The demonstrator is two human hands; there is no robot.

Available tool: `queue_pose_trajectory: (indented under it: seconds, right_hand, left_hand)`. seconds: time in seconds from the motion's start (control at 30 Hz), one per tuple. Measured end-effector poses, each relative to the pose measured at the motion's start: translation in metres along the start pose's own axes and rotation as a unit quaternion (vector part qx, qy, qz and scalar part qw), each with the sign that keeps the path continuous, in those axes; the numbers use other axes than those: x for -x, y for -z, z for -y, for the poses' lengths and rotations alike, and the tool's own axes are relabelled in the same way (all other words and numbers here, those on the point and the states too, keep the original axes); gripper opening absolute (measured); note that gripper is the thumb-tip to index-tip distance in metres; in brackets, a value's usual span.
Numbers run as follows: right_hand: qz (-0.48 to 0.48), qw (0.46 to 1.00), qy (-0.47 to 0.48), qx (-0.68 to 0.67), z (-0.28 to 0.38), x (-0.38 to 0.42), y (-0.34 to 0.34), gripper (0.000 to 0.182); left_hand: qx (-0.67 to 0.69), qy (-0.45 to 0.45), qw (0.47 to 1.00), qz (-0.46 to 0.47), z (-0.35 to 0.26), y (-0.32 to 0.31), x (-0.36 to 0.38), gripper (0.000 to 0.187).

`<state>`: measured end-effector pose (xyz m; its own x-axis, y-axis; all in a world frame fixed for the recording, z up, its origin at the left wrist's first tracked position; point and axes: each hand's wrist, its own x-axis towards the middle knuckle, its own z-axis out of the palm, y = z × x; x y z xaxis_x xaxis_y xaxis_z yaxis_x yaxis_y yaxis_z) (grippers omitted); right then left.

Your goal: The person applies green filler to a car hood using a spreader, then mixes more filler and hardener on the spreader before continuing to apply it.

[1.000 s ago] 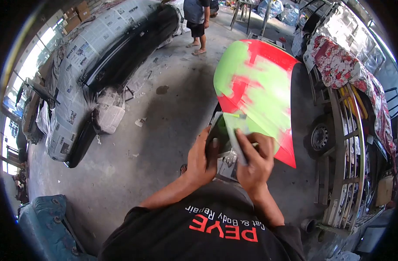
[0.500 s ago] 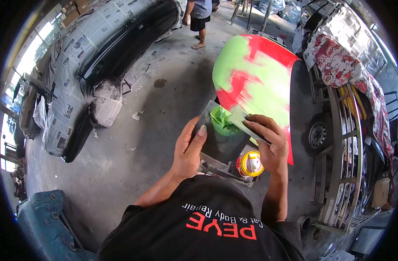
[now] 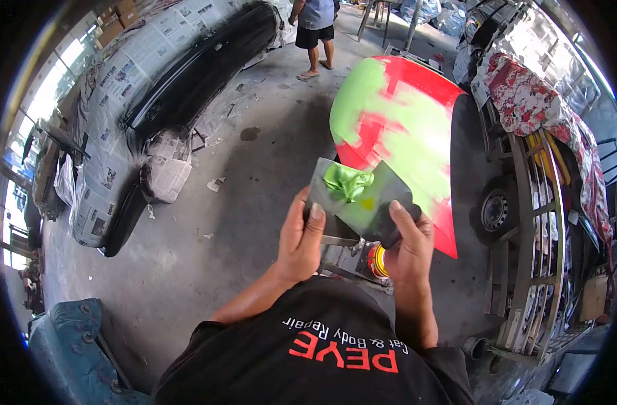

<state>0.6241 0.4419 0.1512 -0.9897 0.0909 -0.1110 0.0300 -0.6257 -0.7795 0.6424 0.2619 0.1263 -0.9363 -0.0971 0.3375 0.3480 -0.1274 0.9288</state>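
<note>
My left hand [image 3: 299, 237] grips a flat grey mixing board [image 3: 317, 187] by its left edge, with the thumb on top. A lump of bright green body filler [image 3: 347, 181] lies toward the board's far end. In my right hand [image 3: 411, 244] is a flat, flexible grey putty spreader [image 3: 384, 202], pinched with the thumb on its face. The spreader overlaps the board and reaches the filler, with a small yellow spot and green smears on it. Below the right hand, a red and yellow can [image 3: 376, 260] is partly hidden.
Ahead stands a red panel [image 3: 370, 138] with light green patches. A black car part [image 3: 207, 74] beside newspaper masking [image 3: 113, 128] lies left. A metal frame [image 3: 521, 223] and a wheel [image 3: 496, 212] are on the right. Another person [image 3: 315, 34] stands at the back.
My right hand has turned over and lowered, so the spreader now lies face-up across the board. The green filler has been spread into a different shape. The person at the back has shifted slightly.
</note>
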Motion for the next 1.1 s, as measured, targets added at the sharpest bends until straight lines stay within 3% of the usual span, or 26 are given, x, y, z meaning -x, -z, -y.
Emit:
queue_pose_trajectory:
  seconds: [0.07, 0.13, 0.2, 0.27, 0.3, 0.33, 0.37, 0.4, 0.43, 0.47, 0.53, 0.6, 0.67, 0.7, 0.73, 0.8, 0.87, 0.93, 1.0, 1.1]
  right_hand:
    - [0.009, 0.999, -0.014, -0.04, -0.006, 0.001, -0.002, 0.02]
    - [0.053, 0.997, 0.006, -0.047, -0.002, 0.001, 0.0, 0.019]
    - [0.099, 0.993, 0.024, -0.054, 0.002, -0.001, 0.006, 0.019]
    - [0.174, 0.966, 0.189, 0.001, 0.002, -0.007, 0.015, 0.018]
    - [0.191, 0.943, 0.255, 0.102, 0.003, -0.011, 0.021, 0.028]
    - [0.192, 0.942, 0.254, 0.102, 0.005, -0.017, 0.02, 0.028]
    - [0.234, 0.886, 0.34, 0.211, 0.009, -0.025, 0.015, 0.036]
    - [0.27, 0.808, 0.418, 0.315, 0.011, -0.029, 0.013, 0.044]
    - [0.276, 0.802, 0.385, 0.365, 0.01, -0.028, 0.009, 0.056]
    - [0.275, 0.802, 0.385, 0.365, 0.011, -0.028, 0.005, 0.056]
    - [0.223, 0.721, 0.4, 0.519, 0.016, -0.03, -0.003, 0.051]
    - [0.193, 0.716, 0.392, 0.545, 0.021, -0.03, -0.002, 0.048]
    - [0.147, 0.696, 0.356, 0.607, 0.027, -0.028, 0.004, 0.044]
    - [0.127, 0.674, 0.388, 0.616, 0.03, -0.025, 0.005, 0.045]
    - [0.124, 0.67, 0.391, 0.618, 0.03, -0.019, 0.003, 0.045]
    - [0.035, 0.709, 0.405, 0.576, 0.02, 0.001, -0.004, 0.047]
    - [0.109, 0.674, 0.464, 0.565, 0.001, 0.005, -0.005, 0.056]
    - [0.177, 0.682, 0.395, 0.59, -0.003, 0.012, -0.021, 0.063]
    - [0.164, 0.678, 0.408, 0.589, 0.005, 0.008, -0.01, 0.066]
    - [0.158, 0.681, 0.419, 0.579, -0.001, 0.005, -0.007, 0.071]
  left_hand:
    - [-0.071, -0.01, 0.997, 0.014, -0.002, 0.0, 0.004, 0.044]
    - [-0.214, 0.002, 0.964, 0.159, 0.001, 0.011, 0.006, 0.043]
    - [-0.264, -0.049, 0.946, 0.181, 0.003, 0.014, 0.004, 0.04]
    - [-0.122, 0.043, 0.988, 0.084, -0.005, 0.012, 0.0, 0.04]
    - [-0.123, 0.044, 0.988, 0.083, -0.009, 0.01, -0.002, 0.04]
    - [-0.031, 0.084, 0.994, 0.058, -0.014, 0.007, -0.004, 0.04]
    - [0.061, 0.123, 0.99, 0.033, -0.016, 0.006, -0.006, 0.039]
    - [0.061, 0.123, 0.99, 0.032, -0.015, 0.004, -0.005, 0.039]
    - [0.059, 0.107, 0.992, 0.025, -0.013, 0.004, -0.003, 0.039]
    - [0.057, 0.09, 0.994, 0.019, -0.012, 0.003, -0.003, 0.038]
    - [0.02, 0.071, 0.997, 0.006, -0.012, 0.009, -0.005, 0.037]
    - [-0.014, 0.052, 0.999, -0.003, -0.012, 0.015, -0.008, 0.037]
    - [0.061, 0.066, 0.996, -0.013, -0.009, 0.019, -0.005, 0.037]
    - [0.101, 0.09, 0.991, -0.016, -0.006, 0.019, -0.004, 0.038]
    - [0.105, 0.088, 0.991, -0.013, -0.002, 0.019, -0.007, 0.038]
    - [-0.012, 0.023, 0.999, -0.035, 0.003, 0.018, -0.01, 0.039]
    - [-0.048, 0.014, 0.998, -0.036, 0.004, 0.011, -0.01, 0.041]
    - [-0.152, -0.053, 0.986, -0.052, 0.013, 0.006, -0.008, 0.041]
    - [-0.11, -0.038, 0.991, -0.064, 0.016, 0.003, -0.009, 0.04]
    - [-0.198, -0.066, 0.977, -0.05, 0.011, 0.0, -0.007, 0.038]
